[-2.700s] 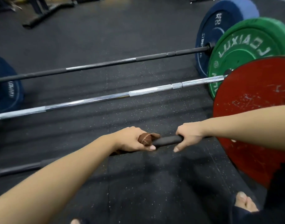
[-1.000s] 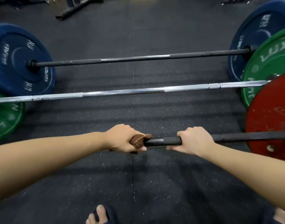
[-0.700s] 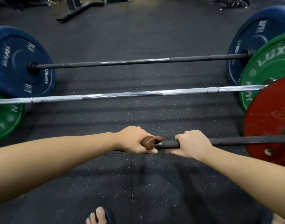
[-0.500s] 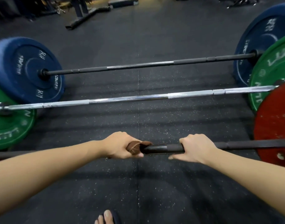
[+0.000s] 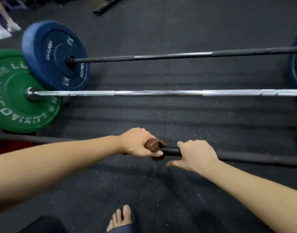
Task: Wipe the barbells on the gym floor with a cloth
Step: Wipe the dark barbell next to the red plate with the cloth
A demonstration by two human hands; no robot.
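Note:
Three barbells lie side by side on the dark rubber floor. The nearest black bar (image 5: 255, 159) runs across the lower middle. My left hand (image 5: 138, 145) grips a brown cloth (image 5: 153, 145) wrapped round that bar. My right hand (image 5: 196, 153) holds the same bar just to the right of the cloth, fingers curled over it and thumb pointing out below. Behind lie a chrome bar (image 5: 157, 93) with a green plate (image 5: 21, 93) and a black bar (image 5: 161, 56) with a blue plate (image 5: 57, 55).
A red plate's edge (image 5: 8, 146) shows at the left under my forearm, and a dark blue plate (image 5: 296, 64) at the right edge. My bare toes (image 5: 121, 216) are near the bottom. A black equipment leg (image 5: 107, 6) lies at the top, a person's feet (image 5: 4, 29) at top left.
My view has swung left, so the left plates fill the frame and the right plates have slid out. Both hands stay on the near bar, close together, the cloth still in my left hand.

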